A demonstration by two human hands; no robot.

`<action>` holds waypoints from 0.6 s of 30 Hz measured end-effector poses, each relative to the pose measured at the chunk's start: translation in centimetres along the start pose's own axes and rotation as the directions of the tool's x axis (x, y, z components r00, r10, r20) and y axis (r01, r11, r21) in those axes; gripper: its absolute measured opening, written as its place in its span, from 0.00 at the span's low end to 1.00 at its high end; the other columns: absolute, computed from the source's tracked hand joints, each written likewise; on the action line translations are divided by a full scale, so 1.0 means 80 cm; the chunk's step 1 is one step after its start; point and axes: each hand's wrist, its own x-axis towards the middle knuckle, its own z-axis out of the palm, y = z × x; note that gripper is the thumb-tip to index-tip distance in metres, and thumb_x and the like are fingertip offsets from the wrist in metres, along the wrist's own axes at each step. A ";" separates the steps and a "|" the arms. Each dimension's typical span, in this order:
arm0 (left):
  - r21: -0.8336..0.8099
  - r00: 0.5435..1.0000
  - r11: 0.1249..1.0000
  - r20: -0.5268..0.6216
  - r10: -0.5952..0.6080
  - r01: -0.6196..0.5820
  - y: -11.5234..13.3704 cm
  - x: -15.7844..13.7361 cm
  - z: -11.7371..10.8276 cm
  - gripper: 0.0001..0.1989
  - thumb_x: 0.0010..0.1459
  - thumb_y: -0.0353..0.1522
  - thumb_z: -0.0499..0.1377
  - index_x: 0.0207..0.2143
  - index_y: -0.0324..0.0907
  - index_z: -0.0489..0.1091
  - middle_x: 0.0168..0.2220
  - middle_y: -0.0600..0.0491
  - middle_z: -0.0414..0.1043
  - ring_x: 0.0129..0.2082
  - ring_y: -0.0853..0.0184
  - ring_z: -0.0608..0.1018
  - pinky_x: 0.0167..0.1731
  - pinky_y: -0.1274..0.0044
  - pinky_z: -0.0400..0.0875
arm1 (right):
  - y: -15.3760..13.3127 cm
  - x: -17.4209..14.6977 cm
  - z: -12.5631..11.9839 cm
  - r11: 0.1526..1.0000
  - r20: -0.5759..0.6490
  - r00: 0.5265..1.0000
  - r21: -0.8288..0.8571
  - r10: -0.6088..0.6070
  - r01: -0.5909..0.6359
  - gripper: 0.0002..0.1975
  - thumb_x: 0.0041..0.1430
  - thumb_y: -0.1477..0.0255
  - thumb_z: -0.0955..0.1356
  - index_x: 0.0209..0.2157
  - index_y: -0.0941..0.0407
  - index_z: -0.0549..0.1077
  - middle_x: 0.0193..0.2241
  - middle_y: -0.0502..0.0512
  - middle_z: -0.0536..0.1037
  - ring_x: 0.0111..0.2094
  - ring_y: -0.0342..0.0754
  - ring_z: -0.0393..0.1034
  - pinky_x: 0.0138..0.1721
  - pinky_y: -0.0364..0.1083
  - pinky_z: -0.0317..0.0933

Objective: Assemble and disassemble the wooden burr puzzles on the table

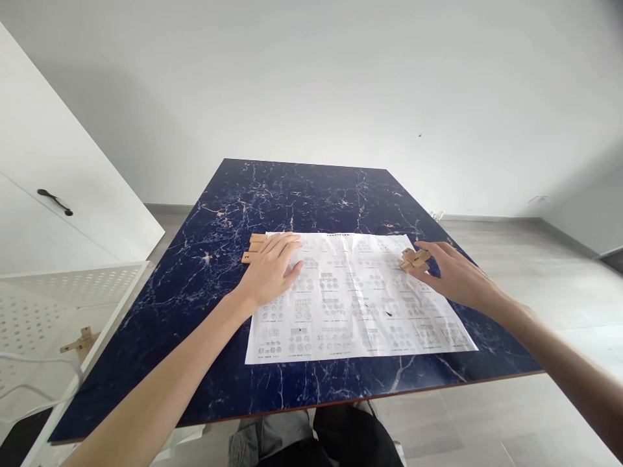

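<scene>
A creased white sheet point(350, 331) printed with rows of small diagrams and text lies on the dark blue marbled table point(311, 194). My left hand point(270, 266) rests flat on its left edge, fingers stretched out and the thumb apart. Just beyond that hand, several wooden puzzle sticks point(248, 257) lie side by side, partly hidden by it; one bears the digit 2. At the sheet's right edge, my right hand point(445, 269) has its thumb and fingers around a small cluster of crossed wooden puzzle pieces point(413, 259). The fingers' far side is hidden.
To the left stand a white cabinet with a black handle point(55, 202) and a perforated white surface point(34, 311) carrying another wooden piece point(85, 342) and a white cable point(39, 357). A white wall point(311, 78) rises behind the table. My legs point(350, 434) are below its front edge.
</scene>
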 end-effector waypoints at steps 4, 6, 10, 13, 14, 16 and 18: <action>-0.052 1.000 0.999 0.013 0.000 0.001 0.002 -0.001 0.001 0.16 0.76 0.36 0.53 0.61 0.41 0.67 0.65 0.41 0.72 0.69 0.51 0.71 0.69 0.54 0.67 | -0.012 0.008 0.004 0.998 0.000 0.999 0.043 0.044 -0.044 0.29 0.70 0.51 0.66 0.63 0.55 0.71 0.60 0.68 0.80 0.46 0.65 0.82 0.44 0.59 0.75; -0.085 1.000 0.996 0.025 -0.008 0.010 0.003 -0.002 0.000 0.16 0.76 0.36 0.53 0.61 0.41 0.68 0.64 0.42 0.72 0.67 0.52 0.72 0.68 0.55 0.68 | -0.028 0.012 0.002 0.998 -0.028 0.999 0.066 0.026 -0.024 0.27 0.69 0.52 0.66 0.61 0.55 0.73 0.57 0.66 0.81 0.42 0.63 0.83 0.41 0.58 0.75; -0.210 0.998 0.977 0.043 -0.039 0.047 0.012 -0.001 -0.003 0.15 0.76 0.38 0.53 0.60 0.43 0.69 0.60 0.45 0.75 0.64 0.53 0.74 0.68 0.56 0.66 | -0.078 0.012 -0.011 0.974 -0.138 0.978 0.146 -0.155 0.175 0.26 0.70 0.54 0.69 0.63 0.51 0.71 0.58 0.63 0.81 0.51 0.65 0.81 0.46 0.59 0.76; -0.383 0.980 0.903 0.118 -0.158 0.192 0.024 0.002 -0.009 0.17 0.75 0.43 0.56 0.60 0.46 0.70 0.61 0.47 0.75 0.62 0.53 0.76 0.65 0.57 0.70 | -0.123 0.009 -0.016 0.908 -0.211 0.920 0.194 -0.332 0.372 0.24 0.72 0.59 0.70 0.64 0.50 0.69 0.60 0.62 0.79 0.55 0.63 0.80 0.51 0.58 0.76; -0.453 0.967 0.855 0.154 -0.202 0.251 0.029 0.004 -0.011 0.19 0.74 0.46 0.57 0.59 0.47 0.70 0.61 0.47 0.75 0.61 0.53 0.77 0.63 0.58 0.71 | -0.138 0.009 -0.015 0.873 -0.231 0.887 0.200 -0.399 0.445 0.25 0.72 0.61 0.71 0.65 0.50 0.68 0.61 0.63 0.79 0.57 0.63 0.79 0.52 0.58 0.76; -0.602 0.945 0.728 0.219 -0.243 0.327 0.037 0.006 -0.014 0.22 0.71 0.49 0.60 0.59 0.48 0.70 0.61 0.47 0.74 0.59 0.54 0.78 0.62 0.58 0.72 | -0.164 0.010 -0.009 0.793 -0.307 0.807 0.203 -0.505 0.574 0.25 0.72 0.64 0.72 0.67 0.50 0.66 0.60 0.64 0.80 0.58 0.63 0.78 0.54 0.59 0.75; -0.727 0.935 0.588 0.277 -0.221 0.355 0.042 0.008 -0.015 0.26 0.69 0.52 0.62 0.60 0.48 0.69 0.63 0.45 0.73 0.59 0.54 0.79 0.62 0.58 0.73 | -0.185 0.014 0.000 0.737 -0.363 0.751 0.210 -0.551 0.643 0.27 0.72 0.66 0.73 0.68 0.51 0.64 0.58 0.64 0.81 0.57 0.62 0.78 0.55 0.61 0.74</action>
